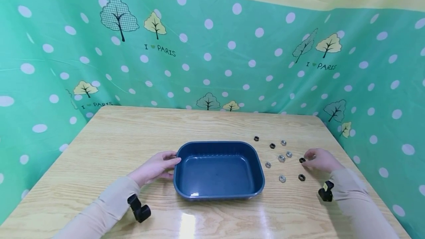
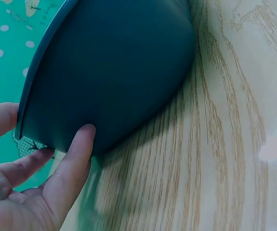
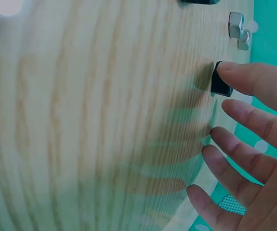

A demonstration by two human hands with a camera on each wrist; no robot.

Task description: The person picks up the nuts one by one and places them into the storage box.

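A dark blue rectangular plastic basin (image 1: 219, 197) stands on the table. My left hand (image 1: 158, 166) holds its left side, one fingertip over the rim and other fingers against the outer wall (image 2: 114, 72). At the right, my right hand (image 1: 320, 159) reaches down to a black hex nut (image 1: 302, 160). In the right wrist view, the thumb (image 3: 244, 79) touches that nut while the other fingers spread beside it, extended. Another black nut (image 1: 301, 177) lies nearer to me. Silver nuts, among them one at the front (image 1: 282, 179) and a larger one (image 1: 281, 158), lie between basin and hand.
More nuts lie behind, including a black one (image 1: 256, 138) near the basin's back right corner and a silver one (image 1: 283, 143). The wooden table (image 1: 139, 128) is bordered by a green dotted cloth (image 1: 206, 69) at the back and sides.
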